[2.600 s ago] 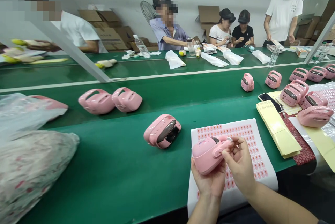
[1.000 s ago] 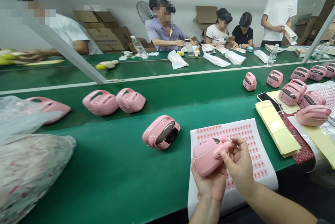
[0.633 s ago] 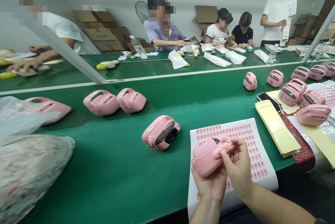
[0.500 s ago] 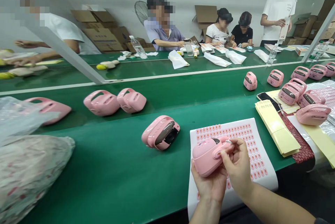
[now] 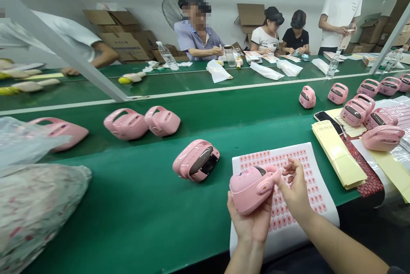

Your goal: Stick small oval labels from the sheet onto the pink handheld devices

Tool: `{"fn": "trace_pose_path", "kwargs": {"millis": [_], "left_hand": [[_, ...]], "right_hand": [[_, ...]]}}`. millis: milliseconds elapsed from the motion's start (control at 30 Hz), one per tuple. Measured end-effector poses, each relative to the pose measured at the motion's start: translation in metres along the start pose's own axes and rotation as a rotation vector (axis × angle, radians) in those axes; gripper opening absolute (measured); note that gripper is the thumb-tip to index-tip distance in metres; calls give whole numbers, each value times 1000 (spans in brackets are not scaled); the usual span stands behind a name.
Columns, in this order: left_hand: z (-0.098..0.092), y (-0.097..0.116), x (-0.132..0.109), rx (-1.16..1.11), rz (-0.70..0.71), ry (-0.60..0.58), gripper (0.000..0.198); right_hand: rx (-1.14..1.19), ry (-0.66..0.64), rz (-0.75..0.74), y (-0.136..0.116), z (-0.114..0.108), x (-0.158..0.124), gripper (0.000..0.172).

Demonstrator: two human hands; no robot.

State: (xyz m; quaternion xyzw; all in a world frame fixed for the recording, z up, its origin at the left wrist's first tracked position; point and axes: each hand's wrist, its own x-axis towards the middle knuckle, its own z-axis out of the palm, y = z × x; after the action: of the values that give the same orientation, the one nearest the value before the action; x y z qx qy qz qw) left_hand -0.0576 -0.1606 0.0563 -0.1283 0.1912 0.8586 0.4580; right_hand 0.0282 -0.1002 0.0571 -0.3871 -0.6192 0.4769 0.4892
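My left hand cups a pink handled device from below, just above a white sheet of small pink stickers. My right hand is beside the device's handle, fingers loosely spread and lifted, nothing visible in them. Another pink device lies screen-up on the green bench to the left.
Two pink devices and a third ride the green conveyor. Several more sit at the right near yellow paper stacks and a phone. A plastic bag lies at the left. Other people work across the belt.
My right hand has let go of the device's handle and opened, moving slightly right. The left hand with the device shifted a little left and down. The conveyor items drifted slightly.
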Motion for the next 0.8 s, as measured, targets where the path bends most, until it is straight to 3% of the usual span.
{"fn": "trace_pose_path", "kwargs": {"millis": [100,200,300,400,533,633,733,800], "left_hand": [[-3,9,6,103,204,81,34],[-5,17,10,154,347,181,30],[-8,23,13,117,288,202,34],[-13,27,16,74,254,184,40],[-17,26,18,83,297,174,42],[-15,25,18,101,326,193,40],[-14,26,16,199,354,201,40],[-16,26,13,327,383,177,46]], "right_hand": [[-41,-42,-167,20,-10,-18,36],[-93,-294,-465,36,-16,-47,45],[-220,-506,-727,44,-13,-70,50],[-333,-552,-874,51,-8,-76,52],[-322,-588,-959,62,-5,-75,52],[-286,-597,-905,66,-5,-82,54],[-134,-602,-615,55,-5,-81,58],[4,-562,-385,38,-8,-67,60]]}}
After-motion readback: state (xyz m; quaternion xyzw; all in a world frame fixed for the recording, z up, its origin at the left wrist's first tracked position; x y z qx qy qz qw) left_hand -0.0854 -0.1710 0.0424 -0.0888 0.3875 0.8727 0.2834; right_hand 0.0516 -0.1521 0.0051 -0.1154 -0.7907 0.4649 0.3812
